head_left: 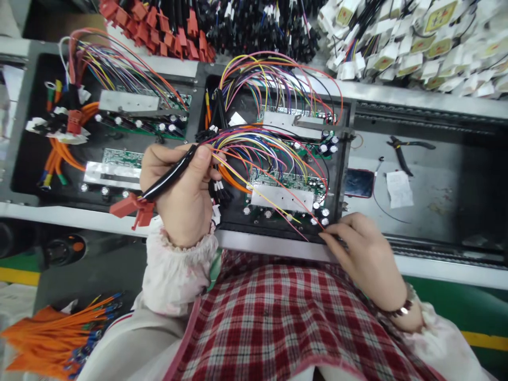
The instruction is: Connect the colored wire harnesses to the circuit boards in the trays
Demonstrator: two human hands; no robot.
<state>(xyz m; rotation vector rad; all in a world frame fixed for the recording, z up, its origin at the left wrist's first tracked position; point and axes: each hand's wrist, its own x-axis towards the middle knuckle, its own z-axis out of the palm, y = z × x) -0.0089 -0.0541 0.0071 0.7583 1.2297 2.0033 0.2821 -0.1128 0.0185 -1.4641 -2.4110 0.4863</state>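
Observation:
My left hand (186, 180) is closed around a black-sleeved wire harness (169, 172), with red connectors (135, 208) hanging from its lower end. Many coloured wires fan out of the sleeve to the right, over a green circuit board (286, 182) with a silver metal plate (281, 198). Between thumb and fingertips, my right hand (353, 243) pinches the end of an orange wire (293, 197) at the front edge of the black tray (278, 227). A loose yellow wire (257, 193) and a pink one end in the air near the board's lower edge.
A second wired board (293, 124) lies behind. Another tray (24, 174) with boards stands left. Pliers (402, 151), a phone (359, 182) and a paper slip (399, 189) lie right. Harness piles with red connectors (159, 29) and white connectors (413, 47) line the back. Orange cables (59, 333) sit lower left.

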